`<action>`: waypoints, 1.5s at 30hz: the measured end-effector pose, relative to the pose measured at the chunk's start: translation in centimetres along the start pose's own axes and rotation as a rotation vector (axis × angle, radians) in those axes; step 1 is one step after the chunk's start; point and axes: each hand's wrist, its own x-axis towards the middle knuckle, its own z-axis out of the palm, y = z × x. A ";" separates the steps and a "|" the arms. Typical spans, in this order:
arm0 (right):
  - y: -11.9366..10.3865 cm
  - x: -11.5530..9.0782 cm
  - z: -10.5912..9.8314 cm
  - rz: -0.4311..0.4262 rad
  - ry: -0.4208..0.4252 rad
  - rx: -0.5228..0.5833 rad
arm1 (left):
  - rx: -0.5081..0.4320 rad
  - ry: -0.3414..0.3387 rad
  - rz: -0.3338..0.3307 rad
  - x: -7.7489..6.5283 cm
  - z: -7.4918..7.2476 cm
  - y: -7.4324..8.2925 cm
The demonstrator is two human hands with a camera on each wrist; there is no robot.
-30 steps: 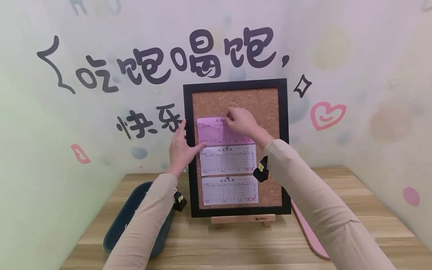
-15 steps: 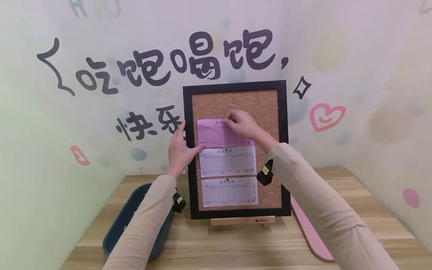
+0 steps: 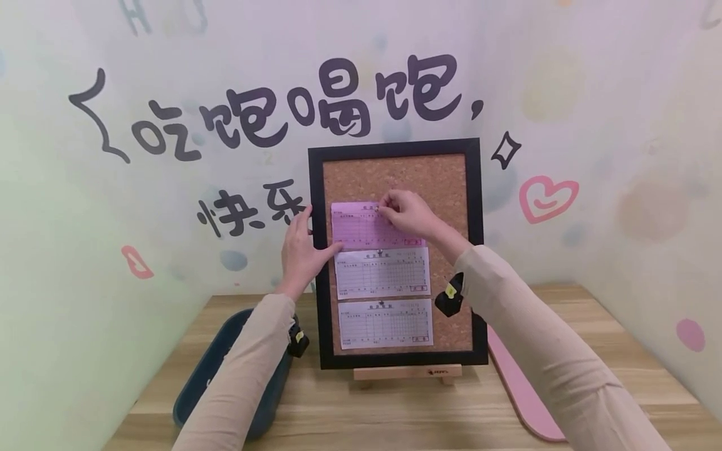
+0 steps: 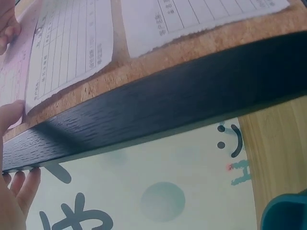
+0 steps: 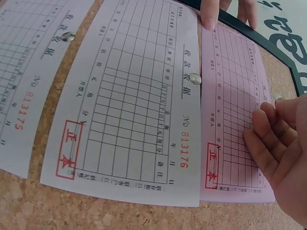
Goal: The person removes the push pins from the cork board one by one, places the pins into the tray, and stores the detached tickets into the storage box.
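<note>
A black-framed corkboard (image 3: 397, 178) leans upright on a small wooden easel (image 3: 406, 372). On its left edge, my left hand (image 3: 301, 257) grips the frame, thumb in front over the corner of a pink receipt slip (image 3: 355, 228) and fingers around the outer side. My right hand (image 3: 412, 216) pinches a thumbtack (image 5: 279, 98) at the pink slip's top edge; the right wrist view shows just a bit of its shiny head. Two white receipt slips (image 3: 383, 275) (image 3: 385, 326) hang below, each with a silver tack (image 5: 195, 78) at its top.
A dark blue tray (image 3: 186, 388) with small white bits inside stands left on the wooden table (image 3: 417, 419), partly behind the left sleeve. A pink flat board (image 3: 524, 394) lies to the right. The lettered wall (image 3: 237, 50) rises close behind the corkboard.
The right wrist has shifted slightly right and down while its fingertips stay at the pink slip's top edge. The left hand keeps its place on the frame.
</note>
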 end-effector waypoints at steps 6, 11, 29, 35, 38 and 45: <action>0.6 -0.7 0.3 -0.007 -0.008 0.025 | 0.003 0.018 0.035 0.0 0.0 -0.1; 0.9 -1.2 0.4 -0.002 -0.019 0.035 | 0.006 0.071 0.085 0.3 -0.1 -0.2; 1.3 -2.1 0.5 -0.027 -0.033 0.083 | 0.152 -0.043 0.262 2.7 -0.9 1.8; 1.4 -2.3 0.5 -0.057 -0.040 0.105 | 0.260 -0.134 0.307 3.9 -1.0 3.1; 1.5 -2.5 0.6 -0.056 -0.043 0.113 | 0.301 -0.164 0.313 4.3 -1.0 3.5; 1.9 -2.7 0.8 -0.041 -0.053 0.118 | 0.367 -0.195 0.305 4.4 -1.0 4.2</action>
